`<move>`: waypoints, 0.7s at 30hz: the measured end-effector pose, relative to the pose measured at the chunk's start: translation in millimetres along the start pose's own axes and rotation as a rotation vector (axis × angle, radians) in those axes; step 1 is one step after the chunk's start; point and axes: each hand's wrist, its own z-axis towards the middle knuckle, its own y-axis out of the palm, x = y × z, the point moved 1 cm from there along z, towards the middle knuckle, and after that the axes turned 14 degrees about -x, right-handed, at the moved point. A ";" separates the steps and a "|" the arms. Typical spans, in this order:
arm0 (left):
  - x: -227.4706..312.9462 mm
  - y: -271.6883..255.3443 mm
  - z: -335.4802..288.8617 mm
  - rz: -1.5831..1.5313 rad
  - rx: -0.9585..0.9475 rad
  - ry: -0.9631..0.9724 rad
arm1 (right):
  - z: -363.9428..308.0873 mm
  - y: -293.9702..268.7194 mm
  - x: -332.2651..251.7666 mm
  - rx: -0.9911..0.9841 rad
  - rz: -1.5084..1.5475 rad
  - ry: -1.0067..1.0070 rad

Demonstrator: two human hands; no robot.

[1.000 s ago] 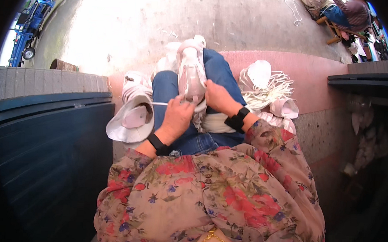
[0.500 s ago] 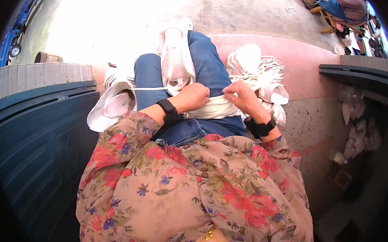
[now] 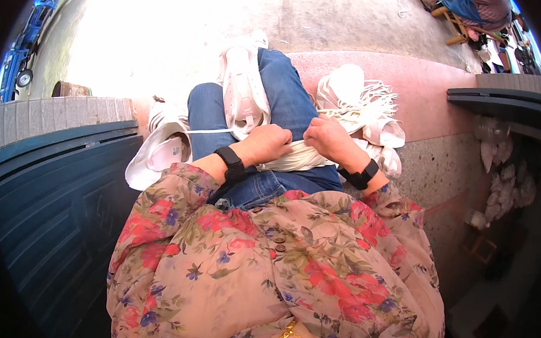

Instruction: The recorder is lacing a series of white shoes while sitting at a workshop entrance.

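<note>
A white shoe [image 3: 244,94] lies along my thighs, its opening toward me. Just below its heel end, my left hand [image 3: 264,145] is closed in a pinch on a white shoelace. My right hand [image 3: 332,139] also pinches, close to the left one, with lace at its fingertips; the exact grip is hidden by the fingers. Beneath both hands a thick bundle of white shoelaces [image 3: 298,160] rests across my lap. A single flat white lace [image 3: 210,131] stretches from beside the shoe on my lap to another white shoe [image 3: 161,157] by my left leg.
To my right sit several white shoes [image 3: 342,87] with a tangle of loose laces [image 3: 375,104]. Dark door panels stand at the left [image 3: 61,188] and right [image 3: 500,103]. A brown pot [image 3: 73,89] is beyond the left panel, and wooden furniture [image 3: 452,25] stands at the far right.
My right hand has come down and left toward my left hand, its fingers now closed in a pinch. My left hand has barely moved. The view has shifted slightly.
</note>
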 end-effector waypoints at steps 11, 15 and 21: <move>9.2 -40.1 -23.1 -0.895 0.090 -0.022 | 4.7 -44.0 -14.6 0.392 0.363 0.004; -9.7 -62.8 -66.0 -1.029 0.119 0.120 | 4.2 -68.4 -5.1 0.424 0.370 0.093; -28.4 -68.1 -108.8 -1.117 0.200 -0.022 | 15.5 -52.1 42.6 0.307 -0.127 0.412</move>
